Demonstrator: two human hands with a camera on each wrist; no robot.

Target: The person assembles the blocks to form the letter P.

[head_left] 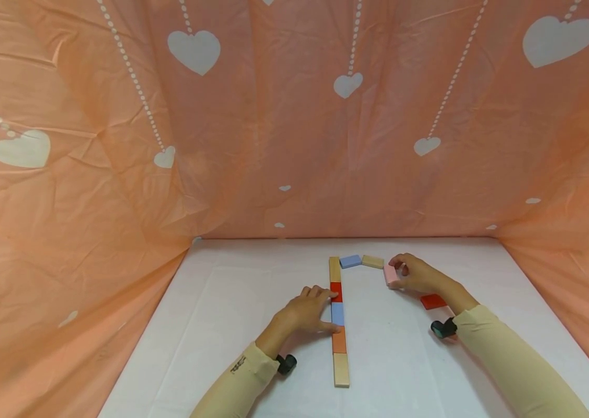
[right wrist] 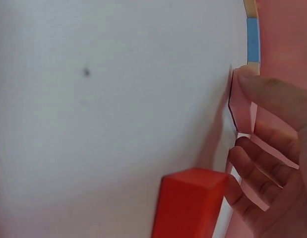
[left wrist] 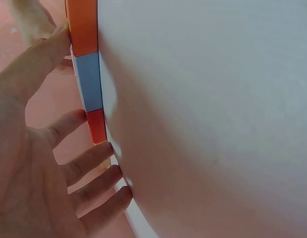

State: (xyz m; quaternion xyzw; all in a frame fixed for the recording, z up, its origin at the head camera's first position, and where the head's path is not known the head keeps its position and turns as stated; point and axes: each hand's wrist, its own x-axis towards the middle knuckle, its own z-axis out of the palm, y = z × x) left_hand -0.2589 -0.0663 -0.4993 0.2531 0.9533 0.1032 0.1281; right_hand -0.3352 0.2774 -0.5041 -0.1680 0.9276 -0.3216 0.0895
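Lower-centre column: five laid
Left hand: unclenched
Right hand: pinching pink block
Lower-right red block: seemingly unplaced

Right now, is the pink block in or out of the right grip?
In: the right grip pinches the pink block, thumb at one end, finger at the other.

Lower centre, a block column lies on the table, between your left hand and right hand.
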